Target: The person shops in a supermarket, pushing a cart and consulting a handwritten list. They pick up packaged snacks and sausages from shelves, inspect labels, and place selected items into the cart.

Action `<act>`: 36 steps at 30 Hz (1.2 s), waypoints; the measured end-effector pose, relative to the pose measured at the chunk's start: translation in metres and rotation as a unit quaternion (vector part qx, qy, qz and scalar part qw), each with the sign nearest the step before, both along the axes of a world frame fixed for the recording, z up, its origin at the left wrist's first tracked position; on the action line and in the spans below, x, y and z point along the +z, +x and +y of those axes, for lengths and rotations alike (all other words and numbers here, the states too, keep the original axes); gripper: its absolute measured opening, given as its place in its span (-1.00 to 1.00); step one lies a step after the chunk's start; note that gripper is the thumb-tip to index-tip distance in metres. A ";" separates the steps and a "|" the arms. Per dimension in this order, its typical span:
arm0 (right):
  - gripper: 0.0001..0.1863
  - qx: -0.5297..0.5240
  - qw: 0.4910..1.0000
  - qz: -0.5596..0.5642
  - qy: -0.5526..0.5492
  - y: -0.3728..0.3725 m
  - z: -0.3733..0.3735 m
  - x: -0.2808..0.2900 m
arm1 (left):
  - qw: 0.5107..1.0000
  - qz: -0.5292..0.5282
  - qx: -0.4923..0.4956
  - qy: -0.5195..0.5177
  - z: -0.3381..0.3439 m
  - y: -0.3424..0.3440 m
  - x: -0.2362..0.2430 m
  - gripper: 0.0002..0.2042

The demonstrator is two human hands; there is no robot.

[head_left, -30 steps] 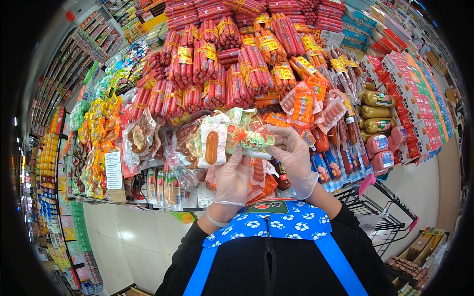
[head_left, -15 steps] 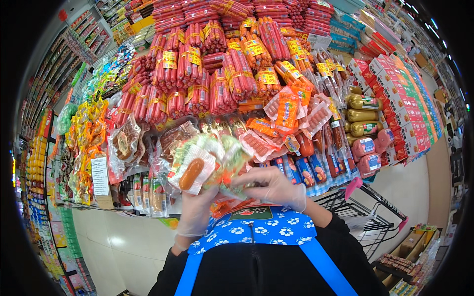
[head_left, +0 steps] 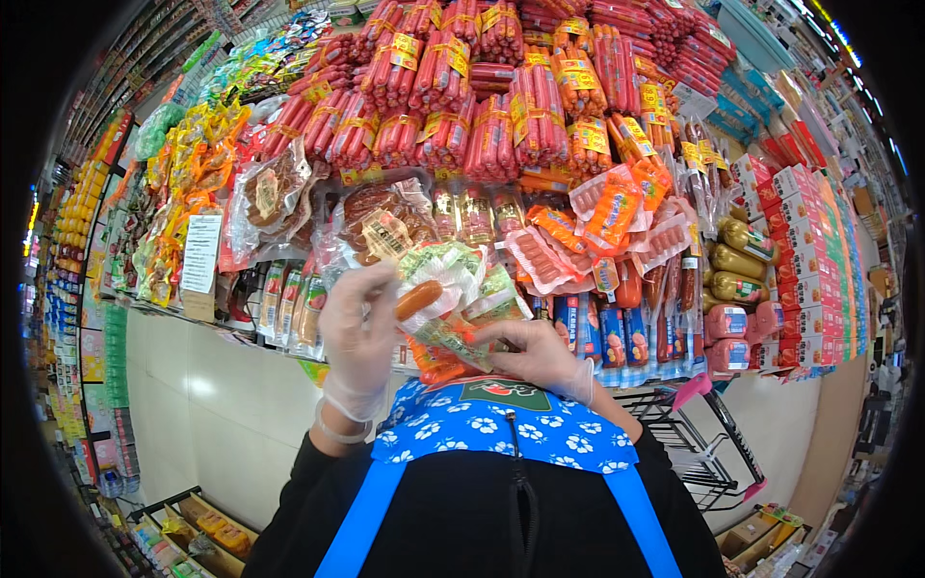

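Observation:
My left hand (head_left: 358,313), in a clear glove, is lifted beside a loose bunch of green and white plastic packets (head_left: 445,262). Its fingers are bent but apart, slightly blurred, and I see nothing held between them. Just right of it, a brown sausage (head_left: 419,301) shows in one of those packets. My right hand (head_left: 535,352), also gloved, is closed on the lower right side of the bunch, its fingertips partly hidden by plastic. Orange packets (head_left: 438,364) lie under the bunch, against my blue flowered apron (head_left: 511,419).
Bundles of red sausages (head_left: 491,135) fill the display ahead. Vacuum-packed meat (head_left: 385,222) and pink sausage packs (head_left: 540,260) lie along its near side. A black cart with a pink handle (head_left: 692,390) stands at the right. Stacked red boxes (head_left: 795,260) rise beyond it.
My left hand has come away from the packets and moved up and left. The sausage packet now sits lower in the bunch. My view has shifted, so the display appears higher.

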State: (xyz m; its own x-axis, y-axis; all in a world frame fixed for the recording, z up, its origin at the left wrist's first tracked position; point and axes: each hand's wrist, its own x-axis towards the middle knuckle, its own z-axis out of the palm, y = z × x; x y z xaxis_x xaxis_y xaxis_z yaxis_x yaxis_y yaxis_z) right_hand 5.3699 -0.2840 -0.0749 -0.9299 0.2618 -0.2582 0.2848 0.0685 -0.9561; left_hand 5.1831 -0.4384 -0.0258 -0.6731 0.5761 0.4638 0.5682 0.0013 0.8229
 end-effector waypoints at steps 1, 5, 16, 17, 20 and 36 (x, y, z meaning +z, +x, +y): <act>-0.59 0.003 1.000 0.015 0.020 -0.001 -0.001 0.001 | 0.997 0.072 -0.033 -0.005 0.012 0.004 0.006 -0.82; -0.60 0.012 0.997 0.048 0.058 0.004 -0.001 0.003 | 0.973 0.153 -0.172 0.001 0.084 0.018 0.003 -0.80; -0.75 -0.237 0.718 -0.022 0.654 0.027 0.065 -0.027 | 0.980 0.032 -0.183 -0.066 0.104 0.013 -0.037 -0.82; -0.72 -0.214 0.668 -0.029 0.712 0.023 0.070 -0.032 | 0.980 0.035 -0.186 -0.063 0.104 0.013 -0.037 -0.82; -0.70 -0.179 0.716 -0.033 0.673 0.014 0.086 -0.036 | 0.978 0.042 -0.197 -0.058 0.104 0.014 -0.037 -0.82; -0.84 -0.400 0.750 0.382 -0.363 -0.018 0.101 0.038 | 0.965 -0.119 -0.223 -0.071 0.106 0.013 -0.029 -0.44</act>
